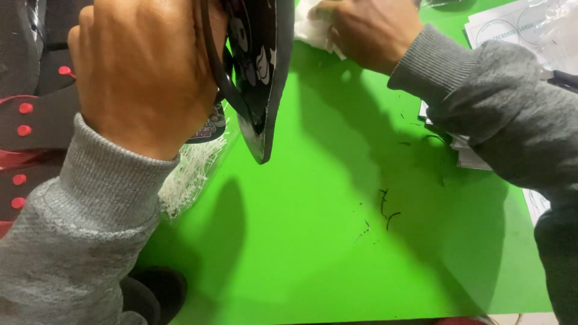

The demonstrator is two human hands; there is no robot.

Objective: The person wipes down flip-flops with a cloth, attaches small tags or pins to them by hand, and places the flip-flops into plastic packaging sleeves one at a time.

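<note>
Fingers of the left hand [141, 72] are curled tight around a black sandal [259, 66] held on edge above the green table [313, 241], while the right hand [373, 30] pinches a white cloth [310, 27] at the sandal's sole. A dark oval label [211, 127] hangs beneath over white mesh packaging [189, 174]; white printed sheets [524, 27] lie at the far right corner.

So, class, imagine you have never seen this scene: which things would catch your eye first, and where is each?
The bright green table top fills the middle and bottom of the view. At upper left, the left hand grips a black flat sandal sole held on edge above the table. At the top, the right hand presses on a white cloth.
</note>
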